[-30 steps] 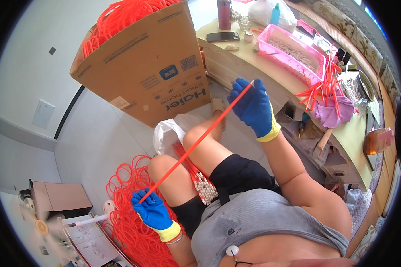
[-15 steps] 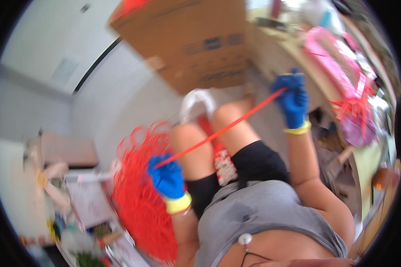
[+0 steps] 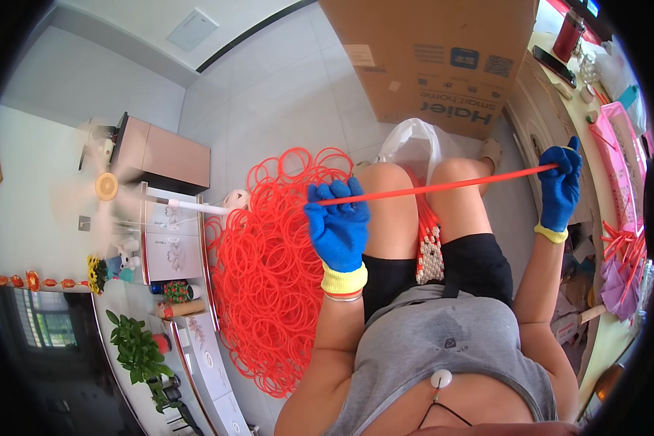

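A red cord (image 3: 443,187) is stretched taut above the person's knees, probably to pull it straight. The left hand (image 3: 336,225) is clenched around one end and the right hand (image 3: 562,187) grips the other, both in blue gloves. Beside the left hand, red loops (image 3: 269,283) lie heaped on the floor (image 3: 283,94). A white bag (image 3: 414,142) sits partly hidden behind the knees; the bench (image 3: 596,102) runs out of view.

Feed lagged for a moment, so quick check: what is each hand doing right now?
Left hand: closed, gripping one end of the red strip.
Right hand: closed, gripping the strip's other end.
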`<state>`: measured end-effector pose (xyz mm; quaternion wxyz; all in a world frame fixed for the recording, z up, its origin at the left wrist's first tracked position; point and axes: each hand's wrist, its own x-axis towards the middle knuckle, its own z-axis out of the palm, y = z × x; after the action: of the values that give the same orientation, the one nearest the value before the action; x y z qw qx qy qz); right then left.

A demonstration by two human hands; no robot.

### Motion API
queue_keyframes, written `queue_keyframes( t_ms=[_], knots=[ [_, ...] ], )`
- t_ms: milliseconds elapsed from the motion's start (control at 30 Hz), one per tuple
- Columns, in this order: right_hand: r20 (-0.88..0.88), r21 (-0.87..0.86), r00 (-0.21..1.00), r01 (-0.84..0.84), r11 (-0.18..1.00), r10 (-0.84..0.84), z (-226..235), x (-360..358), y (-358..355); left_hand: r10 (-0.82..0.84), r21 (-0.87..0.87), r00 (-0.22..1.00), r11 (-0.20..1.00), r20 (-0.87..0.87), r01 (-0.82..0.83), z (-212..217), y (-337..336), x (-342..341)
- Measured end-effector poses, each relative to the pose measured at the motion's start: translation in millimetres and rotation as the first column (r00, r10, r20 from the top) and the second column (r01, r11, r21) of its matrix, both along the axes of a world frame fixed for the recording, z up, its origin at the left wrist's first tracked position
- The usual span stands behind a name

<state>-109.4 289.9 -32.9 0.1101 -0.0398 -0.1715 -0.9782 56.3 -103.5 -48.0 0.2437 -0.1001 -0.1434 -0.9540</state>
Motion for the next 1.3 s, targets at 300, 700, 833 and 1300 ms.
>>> queue_keyframes(
  t_ms=[300,700,833,1300],
  knots=[
    [-0.207,0.021,0.977,-0.045,0.999,0.049,6.9,3.4,-14.2,-0.180,0.143,0.973,0.969,-0.142,0.200,23.3,-22.5,7.7],
    [-0.041,0.091,0.998,0.058,0.994,-0.054,0.7,8.9,-20.8,-0.290,0.197,0.928,0.921,-0.234,0.337,33.3,-27.0,7.7],
    [-0.381,0.410,0.919,0.066,0.910,0.105,18.1,32.0,-17.7,-0.318,-0.135,0.906,0.947,-0.279,0.291,52.0,-25.5,20.8],
    [-0.437,0.268,0.182,0.961,-0.066,0.881,85.6,125.8,-70.5,0.091,-0.921,0.983,-0.346,0.159,0.181,114.5,45.9,65.2]
  ],
)
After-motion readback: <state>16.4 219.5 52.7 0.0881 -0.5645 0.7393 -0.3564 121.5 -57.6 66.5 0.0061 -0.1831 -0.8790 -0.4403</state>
